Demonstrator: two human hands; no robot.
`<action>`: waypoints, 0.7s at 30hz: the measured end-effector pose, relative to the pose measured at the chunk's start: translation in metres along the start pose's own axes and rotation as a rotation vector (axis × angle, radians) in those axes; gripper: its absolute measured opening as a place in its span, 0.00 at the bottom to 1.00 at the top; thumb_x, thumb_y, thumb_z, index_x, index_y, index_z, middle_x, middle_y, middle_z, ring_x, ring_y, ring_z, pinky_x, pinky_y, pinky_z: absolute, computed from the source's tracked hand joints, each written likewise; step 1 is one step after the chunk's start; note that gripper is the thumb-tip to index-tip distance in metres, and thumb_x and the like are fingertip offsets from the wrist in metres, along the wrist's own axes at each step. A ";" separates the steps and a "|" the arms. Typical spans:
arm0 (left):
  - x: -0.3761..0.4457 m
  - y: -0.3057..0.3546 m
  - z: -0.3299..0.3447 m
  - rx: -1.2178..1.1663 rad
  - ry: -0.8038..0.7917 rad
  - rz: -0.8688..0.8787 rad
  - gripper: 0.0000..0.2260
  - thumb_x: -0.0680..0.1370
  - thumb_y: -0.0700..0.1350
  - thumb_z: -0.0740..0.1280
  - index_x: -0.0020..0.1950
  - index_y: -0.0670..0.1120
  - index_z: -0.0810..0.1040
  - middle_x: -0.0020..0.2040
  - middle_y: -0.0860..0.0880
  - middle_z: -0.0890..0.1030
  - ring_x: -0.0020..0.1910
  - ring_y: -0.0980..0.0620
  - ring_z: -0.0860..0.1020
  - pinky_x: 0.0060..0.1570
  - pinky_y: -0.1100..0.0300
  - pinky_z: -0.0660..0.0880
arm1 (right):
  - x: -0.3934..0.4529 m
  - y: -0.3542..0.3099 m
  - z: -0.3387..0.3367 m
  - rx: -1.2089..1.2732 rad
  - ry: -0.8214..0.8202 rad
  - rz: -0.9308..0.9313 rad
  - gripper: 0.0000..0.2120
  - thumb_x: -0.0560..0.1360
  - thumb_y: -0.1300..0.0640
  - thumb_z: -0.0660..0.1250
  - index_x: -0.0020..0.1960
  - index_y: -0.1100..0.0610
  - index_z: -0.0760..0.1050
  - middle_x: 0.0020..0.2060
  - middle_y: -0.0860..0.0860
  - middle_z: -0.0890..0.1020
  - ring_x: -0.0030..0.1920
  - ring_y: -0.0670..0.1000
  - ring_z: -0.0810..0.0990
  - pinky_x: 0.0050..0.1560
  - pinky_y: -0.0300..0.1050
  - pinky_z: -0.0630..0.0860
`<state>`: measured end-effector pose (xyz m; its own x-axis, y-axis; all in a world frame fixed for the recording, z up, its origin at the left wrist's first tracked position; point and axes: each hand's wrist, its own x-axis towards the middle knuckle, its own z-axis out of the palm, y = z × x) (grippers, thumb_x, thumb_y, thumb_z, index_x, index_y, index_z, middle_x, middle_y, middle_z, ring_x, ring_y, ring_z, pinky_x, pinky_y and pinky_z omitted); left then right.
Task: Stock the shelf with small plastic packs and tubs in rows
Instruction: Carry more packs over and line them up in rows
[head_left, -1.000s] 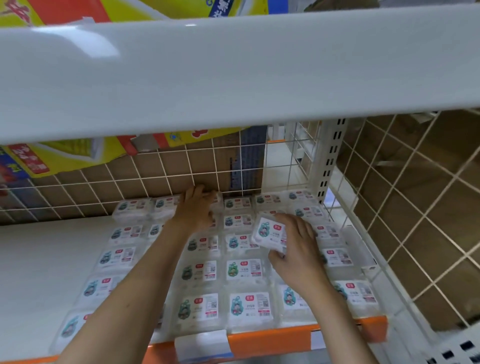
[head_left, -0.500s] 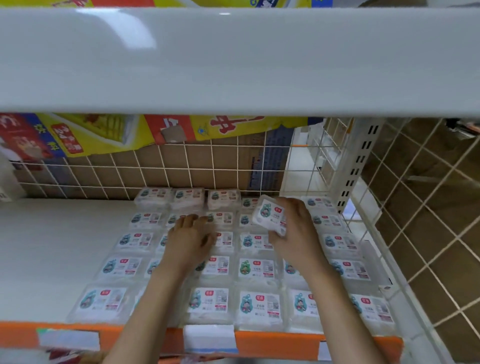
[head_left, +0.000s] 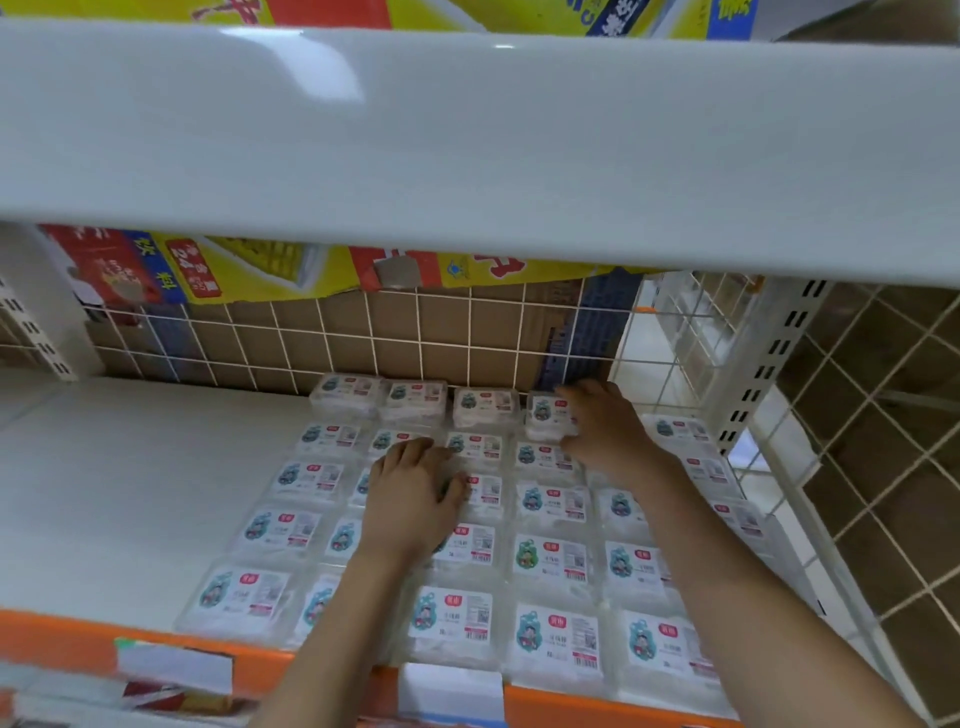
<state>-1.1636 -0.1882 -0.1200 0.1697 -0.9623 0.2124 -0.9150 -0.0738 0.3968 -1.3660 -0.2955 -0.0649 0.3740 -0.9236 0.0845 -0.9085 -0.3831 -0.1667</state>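
Note:
Small clear plastic packs with white labels lie in rows on the right half of the white shelf. A second layer of packs sits on the back row. My right hand grips one pack at the right end of that raised back row, thumb on its near side and fingers on its far side. My left hand rests flat on the packs in the middle rows, fingers straight.
A white upper shelf hangs low over the work space. Wire mesh backs the shelf, with cardboard boxes behind it. A wire side panel and slotted upright close the right. An orange front strip carries a label holder.
My right hand has carried the pack from above the middle rows to the back row and set it down there. My left hand drew back from the back row onto the middle rows.

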 end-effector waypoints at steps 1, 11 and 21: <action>0.000 0.000 0.000 0.001 0.001 -0.003 0.36 0.68 0.63 0.43 0.65 0.49 0.75 0.67 0.48 0.72 0.68 0.46 0.66 0.65 0.53 0.61 | 0.003 -0.001 0.001 -0.009 -0.043 -0.001 0.33 0.72 0.56 0.69 0.73 0.53 0.59 0.69 0.52 0.66 0.69 0.54 0.62 0.68 0.49 0.63; 0.002 -0.002 0.003 0.031 0.019 0.014 0.32 0.71 0.62 0.45 0.66 0.51 0.73 0.68 0.50 0.71 0.69 0.48 0.64 0.65 0.55 0.58 | 0.002 -0.010 0.025 0.102 0.083 -0.012 0.23 0.76 0.60 0.62 0.70 0.57 0.64 0.67 0.54 0.67 0.66 0.54 0.67 0.65 0.44 0.66; 0.003 -0.004 0.006 0.001 0.031 0.024 0.21 0.77 0.56 0.56 0.67 0.50 0.73 0.69 0.50 0.70 0.70 0.49 0.62 0.67 0.56 0.55 | -0.001 -0.021 0.039 0.104 0.213 0.017 0.21 0.75 0.58 0.64 0.67 0.56 0.67 0.67 0.54 0.69 0.68 0.56 0.65 0.70 0.50 0.61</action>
<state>-1.1615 -0.1919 -0.1260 0.1593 -0.9553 0.2492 -0.9192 -0.0514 0.3905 -1.3396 -0.2871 -0.0996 0.3015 -0.9101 0.2843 -0.8861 -0.3776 -0.2689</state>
